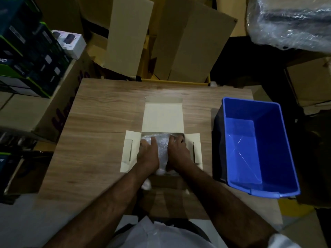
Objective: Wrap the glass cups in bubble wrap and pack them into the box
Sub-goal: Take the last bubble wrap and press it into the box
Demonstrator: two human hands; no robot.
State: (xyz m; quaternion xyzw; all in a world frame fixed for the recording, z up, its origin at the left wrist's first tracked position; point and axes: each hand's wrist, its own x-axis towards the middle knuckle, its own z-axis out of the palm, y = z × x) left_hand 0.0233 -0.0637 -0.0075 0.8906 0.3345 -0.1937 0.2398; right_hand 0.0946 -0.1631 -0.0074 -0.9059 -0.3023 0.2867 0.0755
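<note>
A small cardboard box (pixel 163 116) lies open on the wooden table, its lid flap folded away from me and its side flaps spread left and right. Inside it sits a bubble-wrapped bundle (pixel 162 149); no bare glass shows through the wrap. My left hand (pixel 149 153) presses on the bundle's left side, fingers spread over the wrap. My right hand (pixel 178 151) rests on its right side, fingers reaching into the box's far right corner. A loose end of wrap sticks out toward me under my left wrist.
A blue plastic bin (pixel 284 140) stands on the table's right part, nothing visible in it. Large cardboard boxes (pixel 188 42) crowd behind the table, stacked product boxes (pixel 30 56) at left, a bubble wrap roll (pixel 293 20) at top right.
</note>
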